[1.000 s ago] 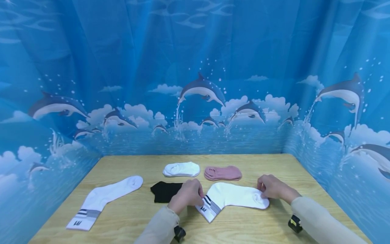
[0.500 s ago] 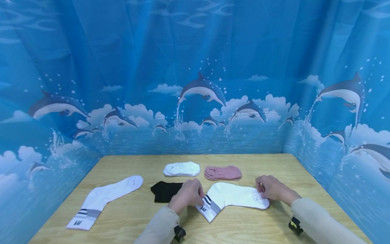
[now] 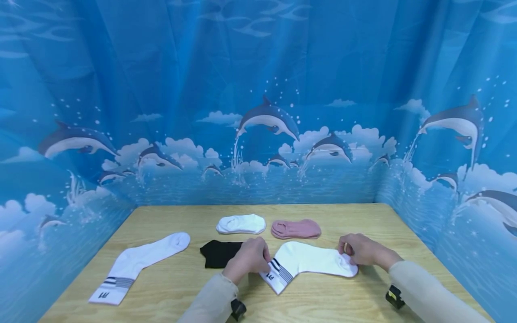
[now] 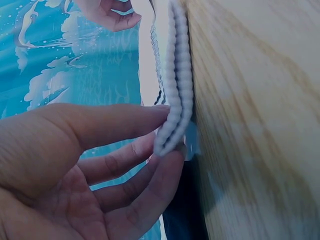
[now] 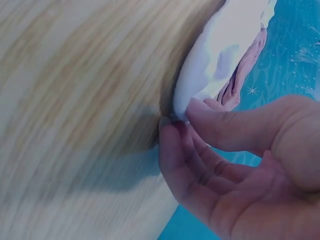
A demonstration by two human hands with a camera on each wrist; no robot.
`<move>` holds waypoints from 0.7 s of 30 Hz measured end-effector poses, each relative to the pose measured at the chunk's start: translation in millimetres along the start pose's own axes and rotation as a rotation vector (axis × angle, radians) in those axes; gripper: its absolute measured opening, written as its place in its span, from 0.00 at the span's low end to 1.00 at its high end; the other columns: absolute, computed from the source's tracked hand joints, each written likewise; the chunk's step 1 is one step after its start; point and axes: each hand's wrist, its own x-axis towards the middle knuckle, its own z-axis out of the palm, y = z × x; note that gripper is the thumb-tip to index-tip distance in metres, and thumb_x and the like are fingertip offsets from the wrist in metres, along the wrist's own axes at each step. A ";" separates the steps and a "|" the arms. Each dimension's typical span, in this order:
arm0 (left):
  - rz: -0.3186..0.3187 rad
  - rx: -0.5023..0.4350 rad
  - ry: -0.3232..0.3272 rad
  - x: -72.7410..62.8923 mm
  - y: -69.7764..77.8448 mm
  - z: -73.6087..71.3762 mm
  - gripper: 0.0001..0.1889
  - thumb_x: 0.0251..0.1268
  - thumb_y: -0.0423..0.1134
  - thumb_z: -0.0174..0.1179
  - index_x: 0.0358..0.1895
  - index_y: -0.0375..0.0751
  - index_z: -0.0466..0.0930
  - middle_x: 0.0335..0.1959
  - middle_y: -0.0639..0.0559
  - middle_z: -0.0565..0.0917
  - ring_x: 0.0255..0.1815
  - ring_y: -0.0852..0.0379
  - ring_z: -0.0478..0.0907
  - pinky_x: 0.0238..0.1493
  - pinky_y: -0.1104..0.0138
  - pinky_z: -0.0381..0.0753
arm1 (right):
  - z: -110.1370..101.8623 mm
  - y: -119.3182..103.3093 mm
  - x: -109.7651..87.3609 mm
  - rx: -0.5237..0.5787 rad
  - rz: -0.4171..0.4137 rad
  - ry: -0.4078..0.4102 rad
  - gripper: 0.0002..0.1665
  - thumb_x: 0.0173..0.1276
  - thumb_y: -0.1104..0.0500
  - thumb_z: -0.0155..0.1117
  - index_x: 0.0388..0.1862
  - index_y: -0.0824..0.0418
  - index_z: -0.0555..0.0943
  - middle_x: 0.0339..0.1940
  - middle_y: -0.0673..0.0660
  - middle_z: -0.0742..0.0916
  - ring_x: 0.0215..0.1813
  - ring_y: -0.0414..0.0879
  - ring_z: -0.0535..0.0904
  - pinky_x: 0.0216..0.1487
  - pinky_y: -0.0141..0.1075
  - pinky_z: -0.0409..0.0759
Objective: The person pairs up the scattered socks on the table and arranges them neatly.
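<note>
A white crew sock (image 3: 311,258) with dark stripes and a small logo at its cuff lies flat, front right of centre. My left hand (image 3: 251,256) pinches the corner of its ribbed cuff (image 4: 172,90) between thumb and fingers, as the left wrist view shows. At the other end, my right hand (image 3: 361,250) pinches the toe (image 5: 185,100) between thumb and fingertips. Partly hidden behind my left hand lies a black sock (image 3: 220,254). A matching white striped sock (image 3: 139,267) lies by itself on the left side of the table.
Farther back on the wooden table (image 3: 173,287) are a folded white low-cut sock (image 3: 241,224) and a pink one (image 3: 296,229) beside it. A blue curtain (image 3: 194,89) printed with dolphins closes off the back and both sides.
My right hand has shifted very slightly at the toe, its wrist moving a little to the right. The left hand and the socks stay practically where they were.
</note>
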 end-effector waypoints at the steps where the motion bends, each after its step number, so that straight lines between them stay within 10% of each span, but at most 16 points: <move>1: -0.001 -0.001 0.001 -0.3 0.0 -0.1 0.12 0.44 0.26 0.75 0.21 0.43 0.81 0.24 0.53 0.80 0.27 0.55 0.75 0.27 0.67 0.76 | -0.5 0.0 -0.6 -0.001 -0.008 -0.005 0.21 0.46 0.78 0.64 0.37 0.59 0.79 0.29 0.53 0.80 0.32 0.40 0.71 0.33 0.29 0.72; 21: 0.022 0.020 0.044 -8.4 0.3 -3.2 0.12 0.42 0.26 0.77 0.25 0.42 0.82 0.24 0.54 0.79 0.27 0.57 0.74 0.28 0.67 0.76 | -4.3 3.4 -3.8 0.021 -0.015 -0.049 0.22 0.46 0.78 0.65 0.39 0.61 0.78 0.32 0.55 0.80 0.33 0.42 0.73 0.31 0.28 0.76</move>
